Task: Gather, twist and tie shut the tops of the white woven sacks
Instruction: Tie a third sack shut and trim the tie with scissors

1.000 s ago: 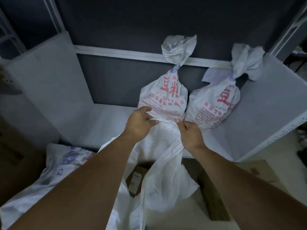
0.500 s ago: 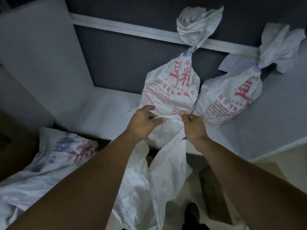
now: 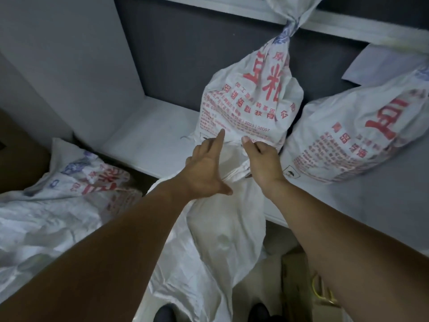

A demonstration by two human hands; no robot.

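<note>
Here the sack (image 3: 222,224) bunches between left hand (image 3: 205,169) and right hand (image 3: 261,162).

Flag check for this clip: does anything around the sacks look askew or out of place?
Only mildly. The right tied sack tips toward the upright tied sack on the shelf, and a crumpled sack lies slumped at left. No spill or tear shows, held sack included.

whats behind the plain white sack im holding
A tied white woven sack with red print, standing on the pale grey shelf. Its bottom edge is hidden by the left hand, right hand and plain white sack.
</note>
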